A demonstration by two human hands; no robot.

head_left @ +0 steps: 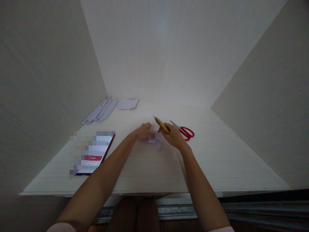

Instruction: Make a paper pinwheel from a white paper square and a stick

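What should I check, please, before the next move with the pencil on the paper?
1. Right hand grips the pencil: ok.
2. Left hand rests on the paper, steadying it: ok.
3. Pencil tip on the paper: not ok; it points up and away.
4. Scissors lie just beyond the right hand, blades pointing away: ok.
5. Paper flat on the table: cannot tell; it looks folded and partly covered.
6. Phone lies apart from the left forearm: ok.
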